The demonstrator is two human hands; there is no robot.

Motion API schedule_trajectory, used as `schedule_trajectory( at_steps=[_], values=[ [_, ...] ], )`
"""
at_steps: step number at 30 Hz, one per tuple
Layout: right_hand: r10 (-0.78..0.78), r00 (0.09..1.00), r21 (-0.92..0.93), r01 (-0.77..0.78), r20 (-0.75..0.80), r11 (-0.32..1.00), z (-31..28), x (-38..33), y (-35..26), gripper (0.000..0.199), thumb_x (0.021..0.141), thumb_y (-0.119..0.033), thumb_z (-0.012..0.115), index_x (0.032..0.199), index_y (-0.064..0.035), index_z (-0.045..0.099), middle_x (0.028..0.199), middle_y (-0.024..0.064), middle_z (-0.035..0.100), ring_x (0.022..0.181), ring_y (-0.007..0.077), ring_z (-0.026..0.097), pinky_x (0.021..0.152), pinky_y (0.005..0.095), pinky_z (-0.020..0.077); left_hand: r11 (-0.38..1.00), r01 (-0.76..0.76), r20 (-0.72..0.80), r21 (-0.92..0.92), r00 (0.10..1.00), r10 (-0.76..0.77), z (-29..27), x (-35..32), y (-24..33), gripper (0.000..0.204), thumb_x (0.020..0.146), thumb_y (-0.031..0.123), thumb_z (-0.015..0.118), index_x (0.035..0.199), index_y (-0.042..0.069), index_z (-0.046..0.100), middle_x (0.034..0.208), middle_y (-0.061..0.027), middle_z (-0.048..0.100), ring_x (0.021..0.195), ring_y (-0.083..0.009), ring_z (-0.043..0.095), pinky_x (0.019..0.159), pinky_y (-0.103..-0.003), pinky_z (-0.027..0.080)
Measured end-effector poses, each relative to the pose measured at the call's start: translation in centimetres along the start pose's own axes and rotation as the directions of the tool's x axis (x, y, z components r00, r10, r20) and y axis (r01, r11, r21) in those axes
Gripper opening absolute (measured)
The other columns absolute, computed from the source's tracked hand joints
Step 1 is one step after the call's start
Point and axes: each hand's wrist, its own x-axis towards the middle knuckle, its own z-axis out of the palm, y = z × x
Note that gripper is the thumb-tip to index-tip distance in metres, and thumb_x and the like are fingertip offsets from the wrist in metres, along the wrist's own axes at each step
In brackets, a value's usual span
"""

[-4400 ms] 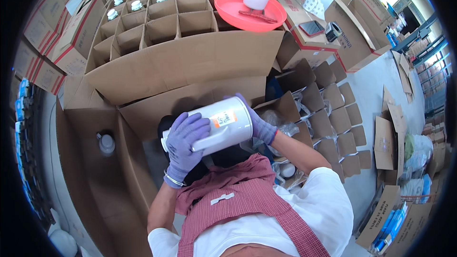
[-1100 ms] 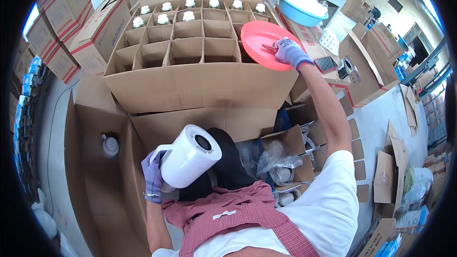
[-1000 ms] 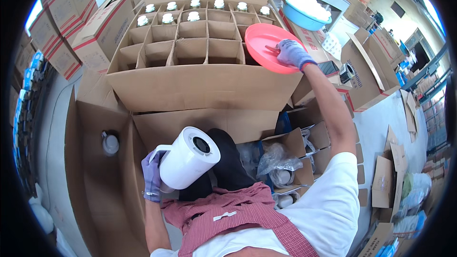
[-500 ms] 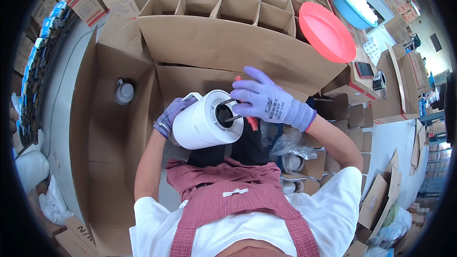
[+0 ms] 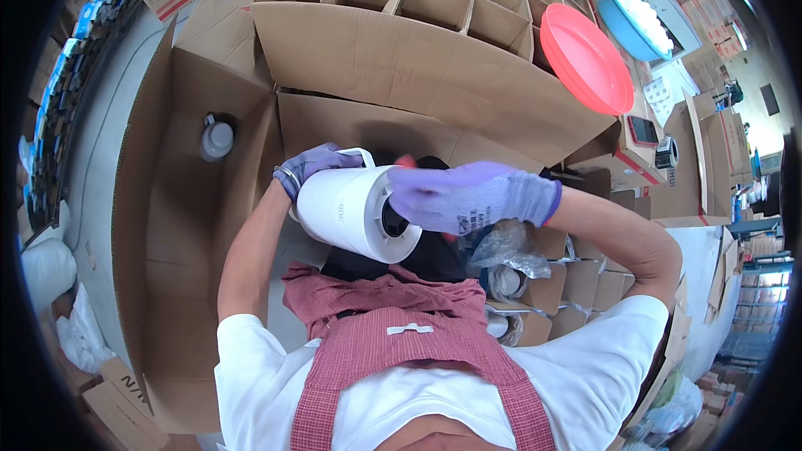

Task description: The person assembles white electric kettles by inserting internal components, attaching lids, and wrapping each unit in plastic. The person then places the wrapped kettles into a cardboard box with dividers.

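White cylindrical plastic jug (image 5: 351, 210) tilted on its side, left hand (image 5: 313, 164) in purple glove gripping its handle end, right hand (image 5: 464, 198) in purple glove, fingers closed at its dark opening, round red plastic tray (image 5: 585, 58) on the divided cardboard carton (image 5: 401, 42) beyond.

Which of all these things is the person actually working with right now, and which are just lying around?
In use:
- white kettle-like jug, held by the left hand
- right hand, at the jug's underside

Lying about:
- red plastic basin
- blue basin
- divided cardboard box
- small white bottle on a cardboard flap
- tape roll
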Motion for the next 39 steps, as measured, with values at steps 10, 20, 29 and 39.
schedule_trajectory(
  at_steps=[10,20,29,39],
  values=[
    [0.129,0.711,-0.438,0.554,0.692,-0.708,7.3,-1.5,-8.3,0.033,0.099,-0.031,0.053,0.091,-0.0017,0.063,0.073,0.0047,0.062,0.058,0.0192,0.065,0.063,0.0358,0.0573,0.924,-0.378,-0.736,-0.051,0.640,0.221,4.6,-5.2,0.4,0.031,0.099,0.022,0.054,0.099,-0.004,0.071,0.093,-0.0087,0.071,0.084,-0.0152,0.066,0.078,-0.029,0.054],
    [0.636,0.763,0.376,-0.560,-0.111,0.738,1.7,-2.5,-3.5,0.014,0.077,-0.021,0.067,0.091,-0.0200,0.067,0.120,0.0029,0.058,0.118,0.0247,0.054,0.110,0.0516,0.0398,0.836,-0.086,-0.255,-0.543,0.965,-0.067,2.2,-2.3,-2.0,0.032,0.099,0.030,0.059,0.102,0.000,0.070,0.092,-0.0027,0.070,0.082,-0.0091,0.065,0.073,-0.027,0.053],
    [0.190,0.976,0.234,-0.161,-0.110,0.959,1.7,-0.4,-1.9,0.025,0.080,-0.027,0.063,0.100,-0.0126,0.064,0.121,0.0077,0.057,0.127,0.0293,0.049,0.108,0.0510,0.0442,0.985,0.055,-0.016,-0.161,0.998,-0.058,0.4,-0.6,0.3,0.029,0.096,0.028,0.059,0.097,0.001,0.071,0.081,-0.0016,0.069,0.071,-0.0085,0.064,0.065,-0.025,0.051],
    [0.403,0.228,0.443,-0.168,0.886,-0.880,4.7,-0.9,-6.8,0.037,0.096,-0.035,0.060,0.103,0.0007,0.064,0.079,0.0034,0.062,0.057,0.0099,0.059,0.053,0.0272,0.0499,0.967,-0.227,-0.778,-0.118,0.626,0.052,5.9,-5.3,1.7,0.023,0.093,0.012,0.059,0.105,-0.003,0.071,0.090,-0.0075,0.071,0.082,-0.0133,0.064,0.077,-0.028,0.052]
  ],
)
